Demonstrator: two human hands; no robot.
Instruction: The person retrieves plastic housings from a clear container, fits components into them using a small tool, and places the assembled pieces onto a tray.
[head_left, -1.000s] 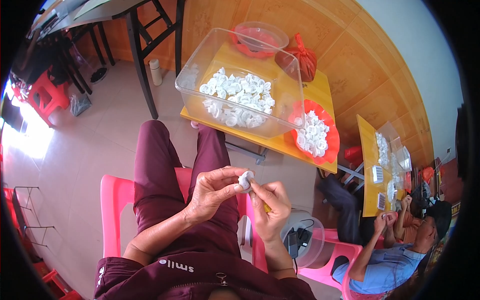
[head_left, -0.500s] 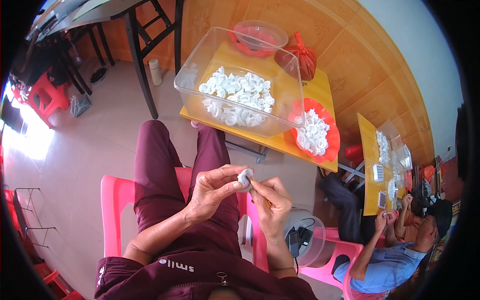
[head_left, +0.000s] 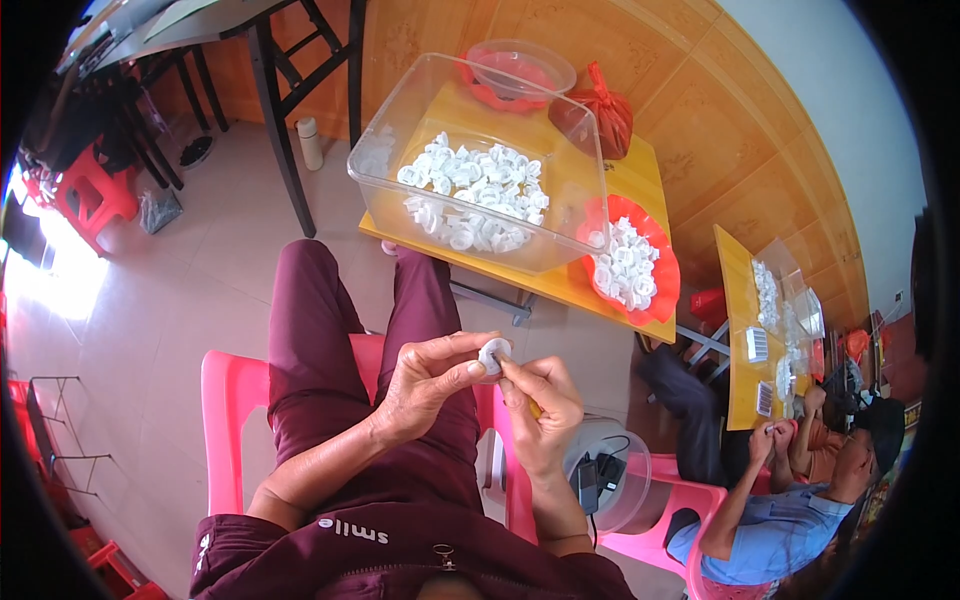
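Note:
Above my lap, my left hand pinches a small round white plastic piece between thumb and fingers. My right hand is closed against the piece's right side, its thumb and forefinger tips touching it. A bit of yellow shows in the right palm; what these fingers grip is mostly hidden. Beyond my knees a clear plastic bin holds many similar white pieces. To its right a red scalloped dish carries more white pieces.
The bin and dish stand on a yellow table, with a red tied bag and a clear bowl behind. On the right a person in blue sits by another yellow table. A clear tub with black adapters stands beside my pink chair.
The white piece has turned slightly between my fingers, showing its round face more fully. Both hands stay in nearly the same place.

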